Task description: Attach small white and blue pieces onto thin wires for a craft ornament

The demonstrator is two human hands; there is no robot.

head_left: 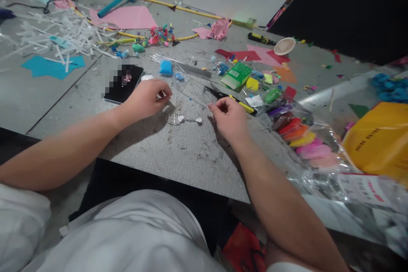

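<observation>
My left hand (147,99) rests on the grey floor, fingers curled and pinched around a small white piece I cannot name. My right hand (228,117) lies a little to the right, fingers closed in a pinch, possibly on a thin clear wire that is hard to see. Between the two hands sits a small wire-and-white-bead object (182,119). Just beyond my right hand lie black scissors with a yellow grip (231,98). A black phone (124,83) lies beside my left hand.
Craft clutter surrounds the spot: a blue clay block (165,67), a green packet (236,75), a clear bag of coloured clay sticks (299,138), a yellow box (378,142), white paper strips (60,38), pink paper (126,18) and a yellow hoop (165,4).
</observation>
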